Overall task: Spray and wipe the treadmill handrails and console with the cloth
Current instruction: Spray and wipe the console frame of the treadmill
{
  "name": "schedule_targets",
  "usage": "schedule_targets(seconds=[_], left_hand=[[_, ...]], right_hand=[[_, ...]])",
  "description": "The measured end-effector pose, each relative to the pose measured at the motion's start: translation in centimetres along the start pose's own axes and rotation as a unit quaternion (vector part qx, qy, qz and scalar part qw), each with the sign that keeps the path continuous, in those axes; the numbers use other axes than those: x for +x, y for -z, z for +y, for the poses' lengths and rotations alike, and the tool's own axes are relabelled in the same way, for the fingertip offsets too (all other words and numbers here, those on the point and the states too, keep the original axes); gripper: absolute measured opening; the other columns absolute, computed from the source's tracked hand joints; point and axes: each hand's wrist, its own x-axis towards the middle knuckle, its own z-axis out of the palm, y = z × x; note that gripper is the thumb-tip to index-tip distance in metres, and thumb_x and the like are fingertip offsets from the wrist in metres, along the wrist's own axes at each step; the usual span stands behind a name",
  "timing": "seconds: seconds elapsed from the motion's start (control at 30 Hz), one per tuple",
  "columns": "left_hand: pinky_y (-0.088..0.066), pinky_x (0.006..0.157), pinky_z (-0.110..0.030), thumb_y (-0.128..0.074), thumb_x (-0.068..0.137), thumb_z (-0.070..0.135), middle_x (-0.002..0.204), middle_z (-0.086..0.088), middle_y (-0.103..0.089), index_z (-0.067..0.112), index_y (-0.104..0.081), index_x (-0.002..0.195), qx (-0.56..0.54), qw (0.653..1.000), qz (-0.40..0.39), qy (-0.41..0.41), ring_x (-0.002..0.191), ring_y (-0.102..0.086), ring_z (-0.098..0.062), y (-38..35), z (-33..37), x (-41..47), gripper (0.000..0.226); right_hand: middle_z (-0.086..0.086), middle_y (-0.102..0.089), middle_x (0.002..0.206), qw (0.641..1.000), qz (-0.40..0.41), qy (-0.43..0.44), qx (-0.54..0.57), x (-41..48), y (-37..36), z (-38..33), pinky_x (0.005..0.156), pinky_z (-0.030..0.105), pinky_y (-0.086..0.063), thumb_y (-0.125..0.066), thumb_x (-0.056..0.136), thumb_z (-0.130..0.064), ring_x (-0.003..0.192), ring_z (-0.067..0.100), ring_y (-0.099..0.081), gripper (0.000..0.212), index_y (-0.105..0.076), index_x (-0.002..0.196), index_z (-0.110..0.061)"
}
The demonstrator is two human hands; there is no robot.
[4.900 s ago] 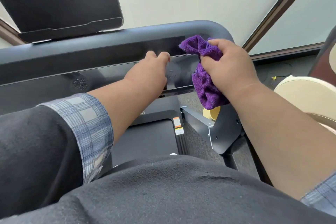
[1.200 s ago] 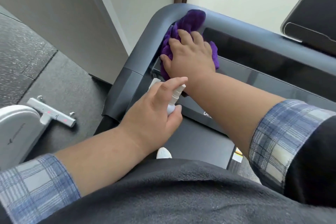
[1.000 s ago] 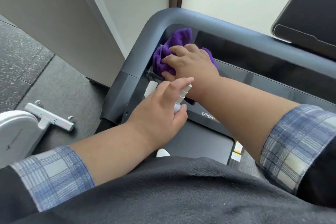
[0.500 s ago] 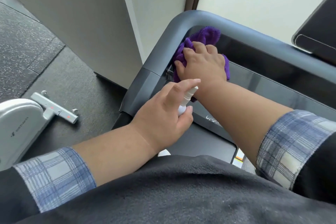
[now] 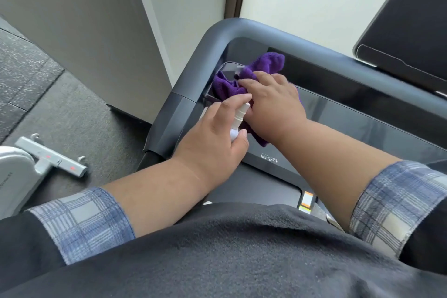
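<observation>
Head view: right grip (image 5: 273,101) clutching purple cloth (image 5: 266,63), pressed into console (image 5: 362,123) left corner beside handrail (image 5: 193,75); left grip (image 5: 212,138) wrapped round spray bottle (image 5: 238,118), nozzle just beside right grip. Risk: mist hitting hand, not console.

A purple cloth (image 5: 264,64) lies bunched on the dark console (image 5: 362,126) beside the handrail (image 5: 215,42).
</observation>
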Motion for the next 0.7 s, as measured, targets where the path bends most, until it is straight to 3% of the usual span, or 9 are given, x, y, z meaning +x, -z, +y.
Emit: schedule_targets(seconds=[0.13, 0.33, 0.43, 0.6, 0.7], left_hand=[[-0.049, 0.089, -0.043, -0.058, 0.089, 0.023, 0.130, 0.004, -0.049, 0.041, -0.031, 0.139, 0.008, 1.000, -0.006, -0.002, 0.110, -0.053, -0.017, 0.4, -0.7, -0.7, 0.060], [-0.047, 0.084, -0.034, -0.059, 0.090, 0.022, 0.125, 0.011, -0.046, 0.047, -0.029, 0.136, 0.018, 1.000, 0.000, 0.012, 0.102, -0.052, -0.008, 1.2, -1.1, -1.6, 0.061], [-0.048, 0.084, -0.037, -0.060, 0.089, 0.020, 0.125, 0.007, -0.048, 0.045, -0.029, 0.136, 0.026, 1.000, -0.005, 0.003, 0.101, -0.052, -0.012, 0.9, -1.0, -1.5, 0.061], [-0.049, 0.082, -0.039, -0.060, 0.089, 0.022, 0.120, 0.011, -0.047, 0.049, -0.027, 0.135, 0.022, 0.999, -0.032, -0.025, 0.100, -0.053, -0.013, -1.0, 0.7, -0.4, 0.062], [-0.043, 0.083, -0.027, -0.062, 0.088, 0.021, 0.118, 0.017, -0.041, 0.048, -0.028, 0.135, 0.012, 0.999, -0.031, -0.038, 0.098, -0.050, -0.009, -2.3, 1.5, 0.2, 0.064]], right_hand=[[0.000, -0.028, 0.159, 0.998, -0.017, -0.054, -0.025, 1.8, -0.3, -1.7, 0.107, 0.046, -0.030, -0.030, 0.095, -0.068, 0.135, 0.030, -0.030, 0.069, -0.030, 0.154, -0.031], [-0.001, -0.034, 0.154, 0.999, -0.004, -0.018, -0.030, 4.0, -0.8, -4.3, 0.102, 0.046, -0.031, -0.033, 0.097, -0.064, 0.132, 0.029, -0.033, 0.060, -0.046, 0.139, -0.024], [-0.003, -0.040, 0.148, 0.999, 0.012, 0.028, -0.036, 3.1, -0.9, -3.4, 0.102, 0.045, -0.034, -0.032, 0.097, -0.065, 0.128, 0.028, -0.036, 0.056, -0.051, 0.134, -0.026], [-0.004, -0.046, 0.141, 0.998, -0.003, 0.057, -0.039, 2.4, -1.0, -1.9, 0.101, 0.041, -0.035, -0.036, 0.096, -0.067, 0.124, 0.026, -0.039, 0.058, -0.049, 0.139, -0.031], [-0.002, -0.046, 0.140, 0.999, -0.017, 0.044, -0.021, 1.8, -0.6, -0.5, 0.099, 0.041, -0.035, -0.036, 0.095, -0.068, 0.124, 0.026, -0.039, 0.059, -0.048, 0.140, -0.032]])
